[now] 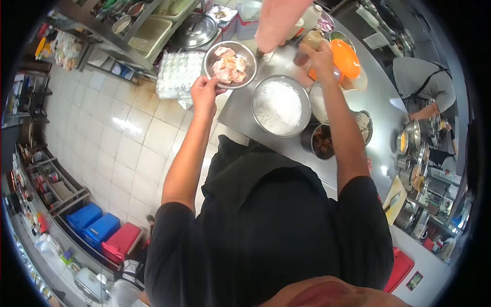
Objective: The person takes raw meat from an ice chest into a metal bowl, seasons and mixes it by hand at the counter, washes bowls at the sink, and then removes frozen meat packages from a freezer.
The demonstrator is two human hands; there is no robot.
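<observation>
My left hand (204,95) grips the near rim of a metal bowl (209,65) that holds raw, pale pink meat (228,67) with some orange-brown seasoning on it. Stretched out over the far side of the table, my right hand (320,57) is closed round something brownish, perhaps a bottle top, which is too small to name. Right beside that hand lies an orange plate or lid (345,59). Between my arms a large metal bowl of white flour (279,105) rests on the steel table (238,110).
A pot with dark contents (322,140) stands by my right forearm. Egg trays (179,74) are left of the meat bowl. Another person's arm (279,23) reaches in from the top. A person in grey (422,79) is at the right. Shelving (148,36) stands upper left.
</observation>
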